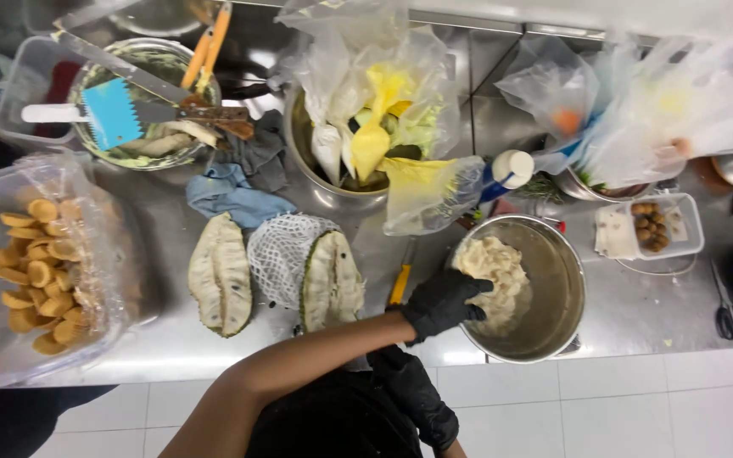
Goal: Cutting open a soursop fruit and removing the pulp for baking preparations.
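Observation:
My left hand (441,303), in a black glove, reaches across my body into a steel bowl (563,280) and curls its fingers on a lump of white fruit pulp (494,270). My right hand (417,397), also in a black glove, hangs low against my dark clothing at the counter's front edge; its fingers are curled and I cannot see whether it holds anything. Two halves of a green-skinned, white-fleshed fruit (221,276) (332,282) lie left of the bowl, with a white foam net (282,248) between them. A yellow-handled knife (399,285) lies beside my left wrist.
A clear tub of small pastry shells (37,273) stands at the left. Behind are a bowl of peels with a blue scraper (112,112), a pot stuffed with plastic bags (366,127), a blue cloth (232,197), a tray of brown balls (651,226) and scissors (730,315).

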